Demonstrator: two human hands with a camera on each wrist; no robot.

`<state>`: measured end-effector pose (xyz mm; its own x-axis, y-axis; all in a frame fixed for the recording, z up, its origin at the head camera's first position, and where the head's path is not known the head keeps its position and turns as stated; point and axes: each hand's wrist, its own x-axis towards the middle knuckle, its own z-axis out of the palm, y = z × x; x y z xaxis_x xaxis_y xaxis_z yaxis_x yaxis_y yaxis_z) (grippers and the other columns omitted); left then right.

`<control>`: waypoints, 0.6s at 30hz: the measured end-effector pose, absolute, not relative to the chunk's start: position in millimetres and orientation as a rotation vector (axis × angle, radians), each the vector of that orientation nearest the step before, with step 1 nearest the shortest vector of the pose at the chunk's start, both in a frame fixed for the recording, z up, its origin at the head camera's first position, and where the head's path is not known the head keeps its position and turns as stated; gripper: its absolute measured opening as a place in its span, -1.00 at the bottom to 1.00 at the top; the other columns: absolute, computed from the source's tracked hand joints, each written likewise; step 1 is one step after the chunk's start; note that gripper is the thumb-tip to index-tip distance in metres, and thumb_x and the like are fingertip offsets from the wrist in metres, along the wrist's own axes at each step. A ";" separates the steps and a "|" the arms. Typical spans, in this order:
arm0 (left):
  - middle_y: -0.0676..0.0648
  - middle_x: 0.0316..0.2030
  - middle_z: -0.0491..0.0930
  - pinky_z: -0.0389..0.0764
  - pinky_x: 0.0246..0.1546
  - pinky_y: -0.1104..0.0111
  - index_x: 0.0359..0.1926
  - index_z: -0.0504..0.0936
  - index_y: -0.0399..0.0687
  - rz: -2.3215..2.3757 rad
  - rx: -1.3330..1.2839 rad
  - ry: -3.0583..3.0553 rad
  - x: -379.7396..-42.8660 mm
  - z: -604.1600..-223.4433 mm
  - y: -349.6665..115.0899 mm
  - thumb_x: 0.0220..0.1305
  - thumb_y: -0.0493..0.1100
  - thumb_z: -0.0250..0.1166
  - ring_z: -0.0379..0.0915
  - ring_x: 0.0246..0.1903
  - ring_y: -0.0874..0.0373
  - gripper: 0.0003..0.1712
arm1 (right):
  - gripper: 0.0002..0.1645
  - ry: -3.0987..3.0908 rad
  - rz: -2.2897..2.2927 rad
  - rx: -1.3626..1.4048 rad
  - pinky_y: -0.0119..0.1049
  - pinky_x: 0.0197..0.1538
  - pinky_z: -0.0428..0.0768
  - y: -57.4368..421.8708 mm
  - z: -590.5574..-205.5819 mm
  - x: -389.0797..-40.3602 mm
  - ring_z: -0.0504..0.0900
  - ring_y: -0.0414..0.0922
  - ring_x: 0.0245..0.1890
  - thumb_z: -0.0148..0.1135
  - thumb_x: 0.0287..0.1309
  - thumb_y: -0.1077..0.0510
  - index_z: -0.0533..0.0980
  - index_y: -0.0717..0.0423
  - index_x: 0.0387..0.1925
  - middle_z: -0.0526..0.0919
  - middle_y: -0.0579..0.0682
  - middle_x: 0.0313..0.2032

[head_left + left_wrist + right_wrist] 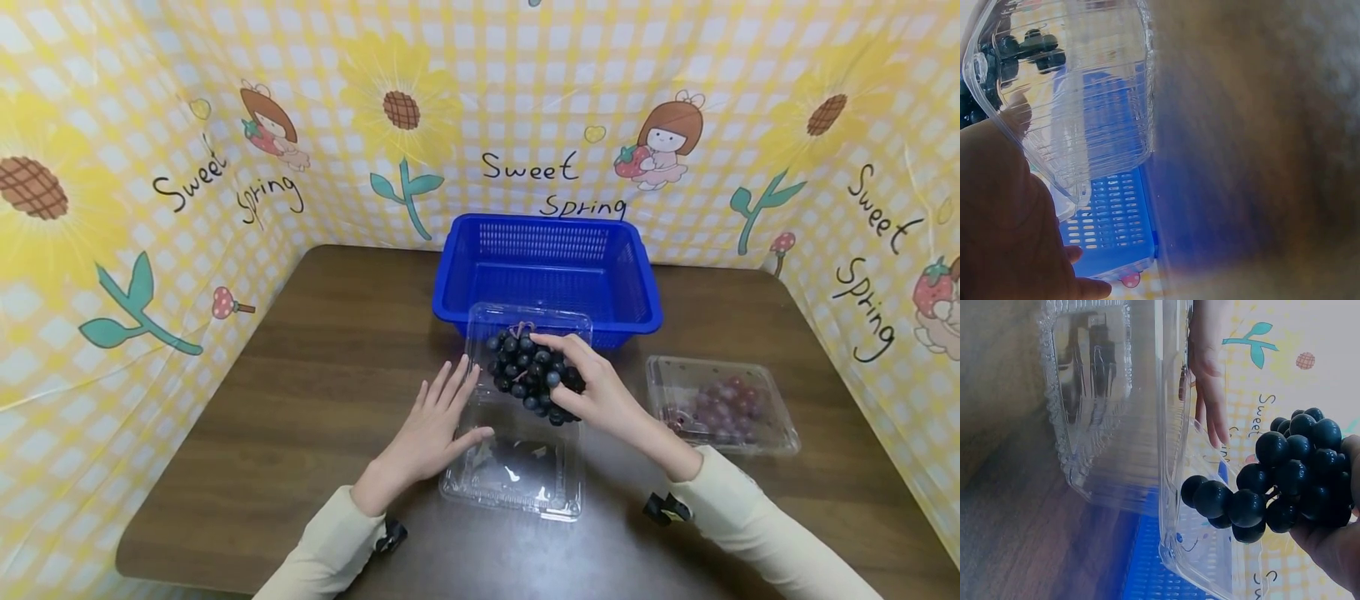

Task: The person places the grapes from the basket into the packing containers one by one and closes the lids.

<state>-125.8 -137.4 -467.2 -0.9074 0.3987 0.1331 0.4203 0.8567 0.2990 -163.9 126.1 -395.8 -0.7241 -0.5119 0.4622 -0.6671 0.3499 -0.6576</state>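
Observation:
A bunch of dark grapes [521, 367] [1291, 478] is gripped by my right hand [600, 387], thumb and fingers on either side of it. In the right wrist view the bunch hangs above an opened clear plastic box [517, 483] [1110, 456]. This box lies unfolded, its far half reaching to the blue basket. My left hand [431, 425] [1004, 212] spreads its straight fingers at the box's left edge, thumb over the near half. It holds nothing; whether its fingertips touch the plastic is hard to tell.
Behind the box stands a blue perforated basket [543, 317]. A closed clear box [780, 433] with red grapes [731, 408] inside sits to the right on the brown wooden table [300, 400]. Yellow checked cloth [502, 100] walls the back and sides.

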 end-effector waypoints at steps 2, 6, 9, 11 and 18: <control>0.04 0.46 -0.39 -0.11 0.32 -0.14 0.46 -0.30 0.14 -0.502 -0.652 -2.960 -125.0 -467.5 -136.8 0.23 0.41 -0.09 -0.48 0.43 0.02 -0.02 | -0.23 -2.428 1.322 1.078 -0.32 -0.19 0.51 126.1 -398.2 -162.9 0.43 -0.20 -0.17 0.15 -0.07 0.43 0.32 0.02 0.25 0.49 -0.04 -0.09; 0.06 0.46 -0.39 -0.13 0.32 -0.13 0.46 -0.25 0.06 -0.508 -0.646 -2.953 -124.2 -467.8 -136.0 0.23 0.41 -0.06 -0.52 0.43 0.07 0.00 | -0.18 -2.414 1.337 1.098 -0.32 -0.16 0.51 125.3 -399.5 -160.1 0.43 -0.22 -0.16 0.14 -0.08 0.42 0.29 -0.10 0.27 0.47 -0.11 -0.09; 0.07 0.46 -0.38 -0.13 0.33 -0.13 0.46 -0.25 0.03 -0.496 -0.642 -2.947 -124.1 -467.8 -135.9 0.22 0.40 -0.04 -0.52 0.43 0.07 0.01 | -0.17 -2.407 1.336 1.112 -0.34 -0.19 0.49 123.7 -399.8 -158.3 0.42 -0.22 -0.18 0.12 -0.08 0.40 0.28 -0.14 0.28 0.46 -0.13 -0.11; 0.06 0.46 -0.36 -0.12 0.32 -0.13 0.46 -0.26 0.04 -0.489 -0.642 -2.941 -124.2 -467.5 -135.9 0.22 0.38 -0.02 -0.49 0.43 0.05 0.01 | -0.18 -2.406 1.332 1.118 -0.34 -0.20 0.48 122.5 -400.5 -157.3 0.42 -0.22 -0.19 0.12 -0.08 0.39 0.28 -0.15 0.28 0.46 -0.15 -0.12; 0.00 0.46 -0.34 -0.09 0.32 -0.13 0.46 -0.26 -0.03 -0.440 -0.654 -2.938 -124.5 -466.2 -134.2 0.23 0.38 -0.03 -0.39 0.43 -0.03 0.03 | -0.18 -2.428 1.318 1.120 -0.34 -0.17 0.47 120.5 -406.4 -154.8 0.39 -0.24 -0.21 0.13 -0.10 0.40 0.29 -0.11 0.27 0.46 -0.15 -0.11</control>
<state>-124.5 -134.2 -466.2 -0.9029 0.3996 0.1587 0.4285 0.8661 0.2575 -154.8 120.5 -406.4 -0.7066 -0.5373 0.4604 -0.6788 0.3312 -0.6554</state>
